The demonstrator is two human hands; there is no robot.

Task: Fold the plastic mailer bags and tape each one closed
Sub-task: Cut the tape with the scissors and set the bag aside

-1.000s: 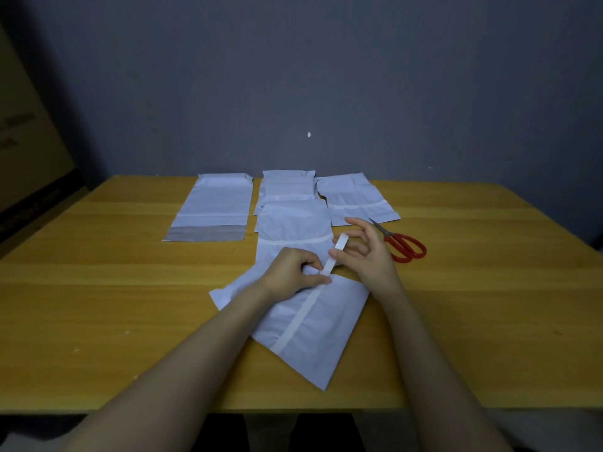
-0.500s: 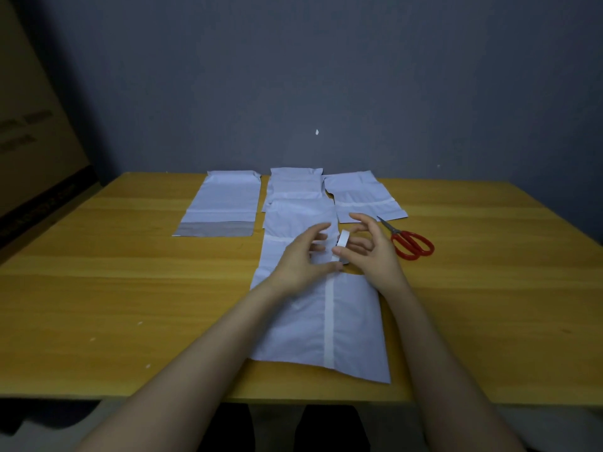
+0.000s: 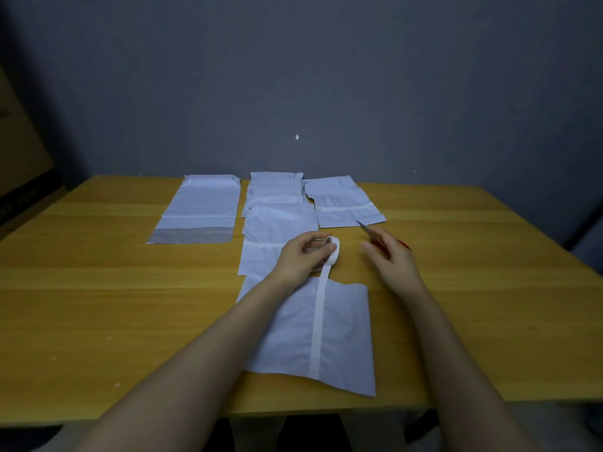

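Observation:
A folded white mailer bag (image 3: pixel 346 334) lies at the table's near edge, with a white tape strip (image 3: pixel 317 324) stuck down its length. The strip rises off the bag's far end to a tape roll (image 3: pixel 334 252), which my left hand (image 3: pixel 301 259) grips just above the bag. My right hand (image 3: pixel 393 261) hovers to the right with relaxed fingers over the red-handled scissors (image 3: pixel 364 228). Only the blade tip and a sliver of red handle show. I see nothing held in the right hand.
Further mailer bags lie flat at the back of the wooden table (image 3: pixel 98 288): one with a grey strip (image 3: pixel 202 207) on the left, two overlapping in the middle (image 3: pixel 277 203), one on the right (image 3: pixel 342 203). A cardboard box (image 3: pixel 19 164) stands off the left side.
The bag was turned square to me and the tape was run along it. My left hand took the roll from my right hand, which moved right over the scissors.

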